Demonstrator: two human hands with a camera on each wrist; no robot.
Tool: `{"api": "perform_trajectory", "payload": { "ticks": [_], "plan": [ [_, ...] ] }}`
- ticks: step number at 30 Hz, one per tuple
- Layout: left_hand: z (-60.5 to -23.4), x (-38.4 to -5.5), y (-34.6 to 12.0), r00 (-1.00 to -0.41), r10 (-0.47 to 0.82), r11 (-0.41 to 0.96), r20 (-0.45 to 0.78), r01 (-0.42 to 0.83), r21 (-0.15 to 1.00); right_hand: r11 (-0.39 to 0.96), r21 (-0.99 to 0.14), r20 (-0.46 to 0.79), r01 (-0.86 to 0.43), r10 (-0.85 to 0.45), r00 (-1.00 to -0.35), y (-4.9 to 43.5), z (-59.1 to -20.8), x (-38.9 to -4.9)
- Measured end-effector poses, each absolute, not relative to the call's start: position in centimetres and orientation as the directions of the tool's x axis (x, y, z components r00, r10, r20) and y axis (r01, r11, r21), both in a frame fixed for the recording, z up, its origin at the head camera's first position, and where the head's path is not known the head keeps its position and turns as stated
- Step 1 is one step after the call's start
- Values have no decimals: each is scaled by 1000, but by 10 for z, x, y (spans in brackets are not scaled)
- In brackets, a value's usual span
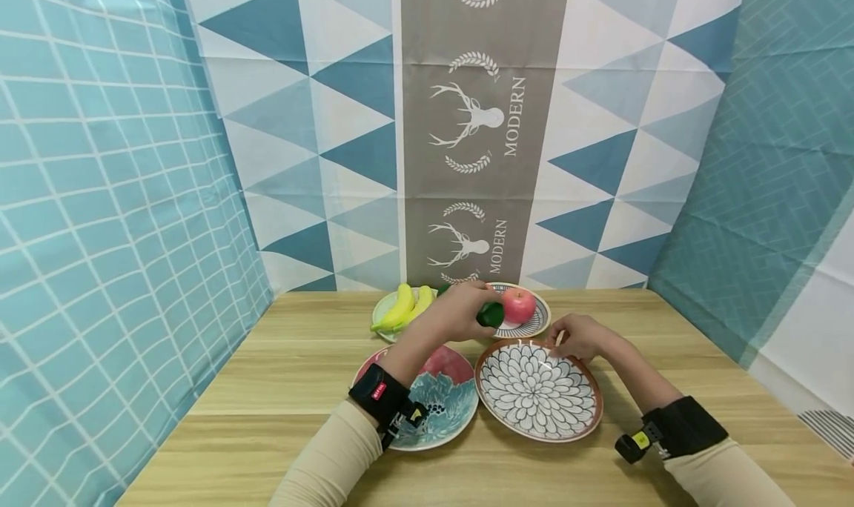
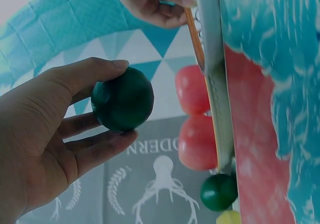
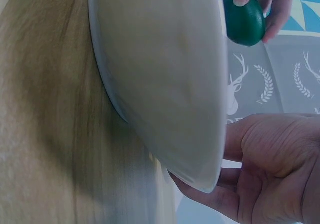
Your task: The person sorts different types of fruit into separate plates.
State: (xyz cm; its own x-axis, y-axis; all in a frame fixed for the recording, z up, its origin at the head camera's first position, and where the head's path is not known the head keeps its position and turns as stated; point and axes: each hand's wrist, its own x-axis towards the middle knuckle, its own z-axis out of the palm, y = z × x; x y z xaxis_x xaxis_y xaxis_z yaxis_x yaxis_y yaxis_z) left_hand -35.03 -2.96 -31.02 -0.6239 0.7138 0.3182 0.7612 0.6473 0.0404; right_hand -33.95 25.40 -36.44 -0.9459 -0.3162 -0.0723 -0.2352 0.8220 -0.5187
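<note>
Green fruit (image 1: 490, 314) is pinched between the thumb and fingers of the left hand (image 1: 467, 313), above the counter and in front of the rear plates. From the left, a small plate (image 1: 383, 308) at the back bears yellow bananas (image 1: 400, 307); a second green fruit (image 2: 218, 192) lies close by, mostly hidden from above. Nearer, the left forearm crosses over a pink-and-blue plate (image 1: 440, 411), covering part of it. Further right, a striped plate (image 1: 543, 316) has a red apple (image 1: 519, 305) on it, with another red fruit (image 2: 197, 143) beside that, largely behind the left hand. In front sits a petal-patterned plate (image 1: 537, 392), its far rim pinched by the right hand (image 1: 582, 336); whether it rests fully on the counter, I cannot tell. Pale wood grain covers the counter (image 1: 267, 388). Around it hang a blue checked cloth (image 1: 100, 196) at left, a triangle-and-deer cloth (image 1: 360, 121) behind, and a teal cloth (image 1: 767, 158) at right.
</note>
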Motion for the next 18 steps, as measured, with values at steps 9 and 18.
{"api": "perform_trajectory", "payload": {
  "ticks": [9,18],
  "plan": [
    [-310,-332,-13,-562,762,589,322,808,16,824,-518,-92,-229,-320,-943,256,-365,-339],
    [-309,-325,-4,-488,826,511,282,860,-10,818,-531,-94,-220,-315,-944,255,-363,-340]
  ]
}}
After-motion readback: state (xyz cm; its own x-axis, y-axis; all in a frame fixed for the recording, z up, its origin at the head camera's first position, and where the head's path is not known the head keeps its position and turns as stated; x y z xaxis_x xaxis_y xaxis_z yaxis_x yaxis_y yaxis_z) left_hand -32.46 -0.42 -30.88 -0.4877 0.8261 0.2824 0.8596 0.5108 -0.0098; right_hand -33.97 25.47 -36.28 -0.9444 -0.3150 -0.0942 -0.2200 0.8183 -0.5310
